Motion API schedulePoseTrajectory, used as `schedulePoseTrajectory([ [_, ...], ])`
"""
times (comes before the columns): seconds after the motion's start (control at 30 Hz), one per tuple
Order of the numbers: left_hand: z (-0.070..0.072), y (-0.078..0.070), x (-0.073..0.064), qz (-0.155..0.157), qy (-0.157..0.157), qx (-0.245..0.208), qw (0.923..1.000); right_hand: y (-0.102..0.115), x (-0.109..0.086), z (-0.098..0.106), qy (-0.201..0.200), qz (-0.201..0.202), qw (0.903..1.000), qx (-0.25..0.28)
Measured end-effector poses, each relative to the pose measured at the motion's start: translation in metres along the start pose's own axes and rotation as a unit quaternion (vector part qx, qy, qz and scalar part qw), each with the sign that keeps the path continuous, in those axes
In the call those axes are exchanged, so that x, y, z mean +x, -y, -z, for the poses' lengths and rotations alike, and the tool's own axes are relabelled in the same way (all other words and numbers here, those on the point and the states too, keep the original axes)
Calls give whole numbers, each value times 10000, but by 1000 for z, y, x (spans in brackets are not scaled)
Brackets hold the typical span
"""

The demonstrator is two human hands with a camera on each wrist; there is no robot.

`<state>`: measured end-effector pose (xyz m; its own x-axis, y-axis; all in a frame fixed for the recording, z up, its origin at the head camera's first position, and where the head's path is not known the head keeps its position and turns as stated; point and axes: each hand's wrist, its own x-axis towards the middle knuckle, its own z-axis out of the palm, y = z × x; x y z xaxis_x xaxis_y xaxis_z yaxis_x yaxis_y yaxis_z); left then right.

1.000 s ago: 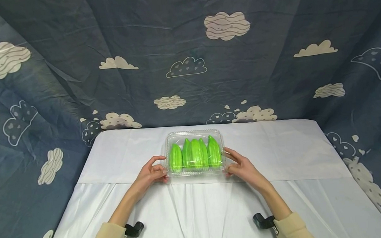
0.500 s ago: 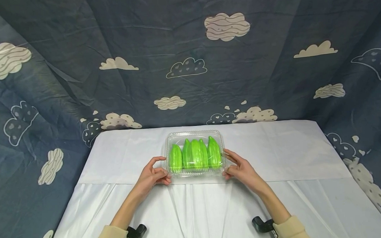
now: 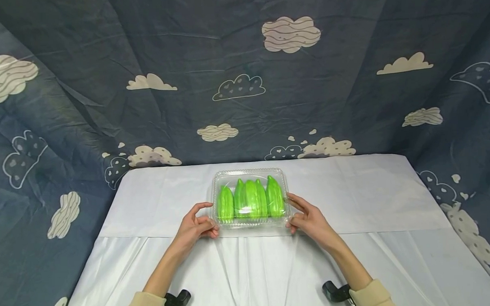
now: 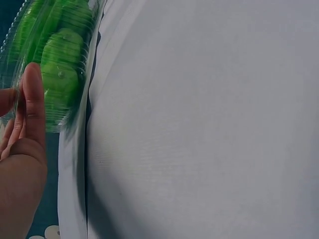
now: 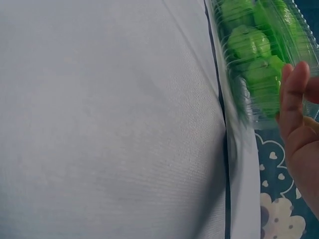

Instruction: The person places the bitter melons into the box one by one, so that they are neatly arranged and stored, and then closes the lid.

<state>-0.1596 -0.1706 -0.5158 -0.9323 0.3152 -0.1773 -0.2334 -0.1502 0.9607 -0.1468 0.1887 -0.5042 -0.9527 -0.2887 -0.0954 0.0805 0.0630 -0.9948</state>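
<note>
A clear plastic clamshell container [image 3: 251,224] with its lid down sits on the white-covered table. Inside it, several bright green, ridged, gourd-like vegetables [image 3: 252,200] stand side by side, seen through the plastic. My left hand [image 3: 193,224] pinches the container's front left corner, its index finger reaching along the left side. At the opposite front corner, my right hand [image 3: 310,218] pinches the rim in a similar way. Both wrist views show the thumb and fingers of the left hand [image 4: 25,144] and the right hand [image 5: 301,134] at the ridged plastic edge.
White cloth covers the table [image 3: 351,190], with a fold line running across in front of the container. A dark blue cloud-patterned curtain [image 3: 241,49] hangs behind and at both sides. Black wrist-mounted devices [image 3: 178,300] sit below the hands.
Both hands have shifted slightly inward, their lower fingers coming round the container's front corners, then holding nearly still. The container has stayed in about the same place.
</note>
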Motion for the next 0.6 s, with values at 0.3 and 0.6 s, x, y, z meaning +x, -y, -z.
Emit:
schedulePoseTrajectory([
  [0.3, 0, 2, 0, -93, 74, -49, 9999, 1, -2, 2, -131, 67, 9992, -358],
  [0.6, 2, -1, -14, -361, -603, 1247, 9897, 16, -26, 12, -887, 350, 9658, -2410],
])
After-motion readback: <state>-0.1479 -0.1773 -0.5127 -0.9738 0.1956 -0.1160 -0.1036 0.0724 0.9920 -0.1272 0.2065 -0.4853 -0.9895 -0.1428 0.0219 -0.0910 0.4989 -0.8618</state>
